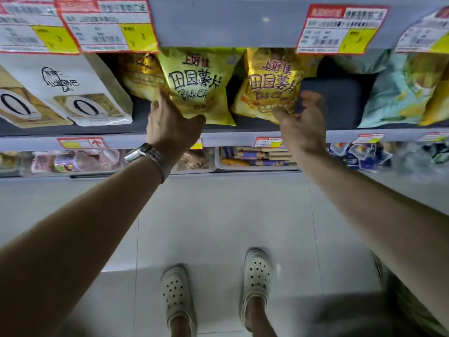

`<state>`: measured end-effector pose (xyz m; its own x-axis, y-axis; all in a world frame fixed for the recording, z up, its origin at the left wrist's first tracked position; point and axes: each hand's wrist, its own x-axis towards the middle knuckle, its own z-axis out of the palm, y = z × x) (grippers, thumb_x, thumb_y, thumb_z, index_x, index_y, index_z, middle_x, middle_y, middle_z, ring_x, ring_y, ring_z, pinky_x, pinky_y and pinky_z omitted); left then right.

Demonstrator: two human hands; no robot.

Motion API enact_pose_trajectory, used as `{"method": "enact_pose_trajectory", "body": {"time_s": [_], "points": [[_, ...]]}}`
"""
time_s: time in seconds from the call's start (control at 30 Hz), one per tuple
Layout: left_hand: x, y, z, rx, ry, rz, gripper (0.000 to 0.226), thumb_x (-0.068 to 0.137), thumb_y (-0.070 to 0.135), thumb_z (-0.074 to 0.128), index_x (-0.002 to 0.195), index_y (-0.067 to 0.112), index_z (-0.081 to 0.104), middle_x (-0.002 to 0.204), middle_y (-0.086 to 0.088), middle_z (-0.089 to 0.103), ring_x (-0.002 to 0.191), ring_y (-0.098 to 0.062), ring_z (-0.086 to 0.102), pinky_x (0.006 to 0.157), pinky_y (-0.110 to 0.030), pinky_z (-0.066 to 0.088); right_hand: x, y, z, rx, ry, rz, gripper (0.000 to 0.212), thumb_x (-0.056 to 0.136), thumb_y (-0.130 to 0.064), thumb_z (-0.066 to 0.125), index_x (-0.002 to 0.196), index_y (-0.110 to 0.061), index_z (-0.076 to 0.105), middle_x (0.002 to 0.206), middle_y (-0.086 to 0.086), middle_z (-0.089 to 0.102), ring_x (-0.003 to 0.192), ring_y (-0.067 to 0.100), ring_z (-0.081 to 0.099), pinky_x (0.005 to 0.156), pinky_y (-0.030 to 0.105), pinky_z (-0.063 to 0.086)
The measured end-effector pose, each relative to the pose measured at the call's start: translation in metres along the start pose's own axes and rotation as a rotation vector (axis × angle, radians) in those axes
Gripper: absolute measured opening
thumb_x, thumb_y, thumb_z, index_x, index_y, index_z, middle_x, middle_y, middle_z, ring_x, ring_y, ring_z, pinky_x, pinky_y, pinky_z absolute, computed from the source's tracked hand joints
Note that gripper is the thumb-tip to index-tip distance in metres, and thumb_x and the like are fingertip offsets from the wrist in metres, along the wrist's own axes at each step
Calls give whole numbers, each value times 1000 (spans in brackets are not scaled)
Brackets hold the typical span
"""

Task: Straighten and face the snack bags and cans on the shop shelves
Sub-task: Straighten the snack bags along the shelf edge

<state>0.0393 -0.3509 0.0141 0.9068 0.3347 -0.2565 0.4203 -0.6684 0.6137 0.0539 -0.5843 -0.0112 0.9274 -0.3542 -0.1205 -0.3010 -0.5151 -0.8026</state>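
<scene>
Two potato chip bags stand side by side on the dark middle shelf (243, 128). The yellow-green bag (196, 83) is on the left and the golden-yellow bag (272, 86) on the right. My left hand (170, 125), with a watch on its wrist, reaches to the yellow-green bag's lower left corner; its fingers lie along the bag's left edge and its thumb touches the bottom. My right hand (303, 125) is blurred, spread at the golden bag's lower right corner. Another golden bag (141, 76) stands behind on the left.
White stand-up pouches (80, 93) fill the shelf's left end and pale blue-green bags (398, 93) the right. Red-and-yellow price tags (107, 25) hang from the shelf above. Small packets in bins (257, 156) sit on the lower shelf. My feet in white clogs (255, 276) stand on the tiled floor.
</scene>
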Motion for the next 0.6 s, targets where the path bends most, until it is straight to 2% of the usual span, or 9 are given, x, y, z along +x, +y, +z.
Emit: {"method": "enact_pose_trajectory", "body": {"time_s": [0.1,0.2,0.27,0.43,0.53,0.6], "points": [[8,7,9,-102,70,9,101,78,50,86,156,13,33,148,-11,54,134,-35,51,100,-36,42,16,4,5,118,-46,6,90,72,-44,89,142,-12,43,132,-4,48,124,12,50,106,23,39],[17,12,17,-147,129,-7,110,71,52,91,156,12,33,148,-7,55,133,-34,53,103,-38,46,33,5,9,169,-125,15,106,59,-53,93,145,-19,41,136,-7,60,124,11,60,111,34,48],[20,15,20,-203,161,-48,110,67,50,93,153,14,35,144,-3,59,129,-30,57,102,-36,48,41,5,9,168,-180,29,104,63,-45,96,147,-19,39,135,-9,63,122,10,62,111,32,48],[18,24,27,-247,224,-115,86,69,49,93,133,13,47,129,0,66,119,-30,61,93,-32,48,52,5,8,178,-231,29,90,70,-31,97,144,-19,46,121,-15,67,115,8,64,102,22,49],[11,26,26,-282,285,-106,87,64,51,93,130,15,50,125,5,69,116,-28,64,96,-35,53,56,7,6,183,-232,24,87,69,-27,98,140,-17,49,107,-25,64,101,0,64,84,4,46],[3,27,23,-311,322,-91,86,64,52,93,130,15,51,122,7,70,114,-25,66,96,-38,54,56,8,0,184,-232,18,86,69,-26,98,140,-17,50,108,-23,64,98,-3,64,76,-2,43]]}}
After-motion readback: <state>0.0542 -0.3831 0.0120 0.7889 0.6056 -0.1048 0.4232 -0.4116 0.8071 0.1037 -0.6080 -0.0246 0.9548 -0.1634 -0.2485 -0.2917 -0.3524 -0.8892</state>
